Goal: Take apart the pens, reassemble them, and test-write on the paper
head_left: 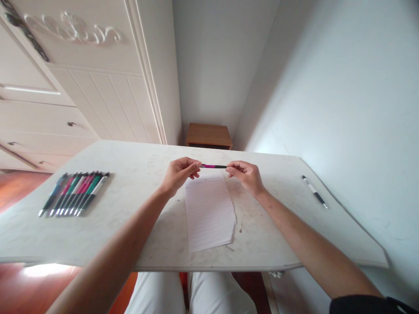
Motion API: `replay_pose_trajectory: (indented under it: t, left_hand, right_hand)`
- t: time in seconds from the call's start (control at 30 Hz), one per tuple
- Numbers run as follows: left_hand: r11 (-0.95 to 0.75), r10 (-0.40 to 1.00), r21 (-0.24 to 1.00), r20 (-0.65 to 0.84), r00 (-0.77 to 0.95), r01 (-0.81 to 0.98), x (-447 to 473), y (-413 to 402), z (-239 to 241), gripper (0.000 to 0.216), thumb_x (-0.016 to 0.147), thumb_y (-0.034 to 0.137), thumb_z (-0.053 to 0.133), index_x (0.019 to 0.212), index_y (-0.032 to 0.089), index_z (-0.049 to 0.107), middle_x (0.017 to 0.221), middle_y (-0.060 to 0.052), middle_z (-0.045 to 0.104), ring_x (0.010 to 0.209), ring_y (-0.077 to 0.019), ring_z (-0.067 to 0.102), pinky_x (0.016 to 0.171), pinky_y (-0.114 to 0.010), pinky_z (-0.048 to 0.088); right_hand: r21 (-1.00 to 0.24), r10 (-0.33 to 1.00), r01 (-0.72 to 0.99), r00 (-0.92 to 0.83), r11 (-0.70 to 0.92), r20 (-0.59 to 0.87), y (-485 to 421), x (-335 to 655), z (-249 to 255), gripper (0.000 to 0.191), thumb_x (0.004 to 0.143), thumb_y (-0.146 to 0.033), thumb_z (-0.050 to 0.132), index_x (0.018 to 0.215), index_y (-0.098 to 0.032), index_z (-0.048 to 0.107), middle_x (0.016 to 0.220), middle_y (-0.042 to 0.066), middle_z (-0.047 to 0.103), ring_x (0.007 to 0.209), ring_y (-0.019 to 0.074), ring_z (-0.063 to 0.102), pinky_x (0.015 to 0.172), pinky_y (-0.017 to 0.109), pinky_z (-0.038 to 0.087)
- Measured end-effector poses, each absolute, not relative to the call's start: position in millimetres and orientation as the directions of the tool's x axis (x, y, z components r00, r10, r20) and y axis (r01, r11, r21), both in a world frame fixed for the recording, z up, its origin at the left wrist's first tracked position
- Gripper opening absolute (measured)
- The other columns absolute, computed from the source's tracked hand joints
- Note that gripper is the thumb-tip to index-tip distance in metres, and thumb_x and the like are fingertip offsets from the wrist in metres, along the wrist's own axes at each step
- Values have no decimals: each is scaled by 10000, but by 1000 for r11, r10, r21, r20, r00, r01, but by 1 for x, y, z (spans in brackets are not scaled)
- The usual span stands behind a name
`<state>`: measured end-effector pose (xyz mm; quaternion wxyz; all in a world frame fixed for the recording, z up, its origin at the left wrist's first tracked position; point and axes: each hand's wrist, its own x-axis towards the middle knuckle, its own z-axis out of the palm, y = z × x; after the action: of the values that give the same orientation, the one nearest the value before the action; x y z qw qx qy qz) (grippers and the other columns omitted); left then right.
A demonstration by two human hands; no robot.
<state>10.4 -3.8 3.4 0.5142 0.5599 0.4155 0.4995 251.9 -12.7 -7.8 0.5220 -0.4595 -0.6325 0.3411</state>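
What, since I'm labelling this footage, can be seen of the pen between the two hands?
The pen is slim and smooth-looking, seemingly plastic, with a magenta stretch toward the left hand and a black stretch toward the right hand. It is held roughly level, lengthwise from side to side, and in the view it appears just beyond the far edge of the lined paper. Each hand pinches one end between thumb and fingers, hiding both ends.
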Motion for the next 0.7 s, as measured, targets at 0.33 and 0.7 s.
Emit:
replay_pose_trajectory:
  t: [0.33,0.7]
  left_hand:
    - [-167,977,980,150,153,109,9,2,-5,366,683,347,786,950,105,724,646,-40,695,586,-136,610,596,-269,491]
    - [-112,983,984,90,157,142,6,-3,1,417,668,415,812,976,137,762,617,-13,647,488,-89,522,471,-220,408]
  right_hand:
    - [-902,929,225,-48,369,368,-13,253,-9,219,760,-383,748,818,-172,733,673,19,699,596,151,648,621,280,529]
    - [-907,934,230,-18,352,358,-13,252,-8,226,748,-392,754,810,-175,732,665,20,696,584,152,645,615,282,528]
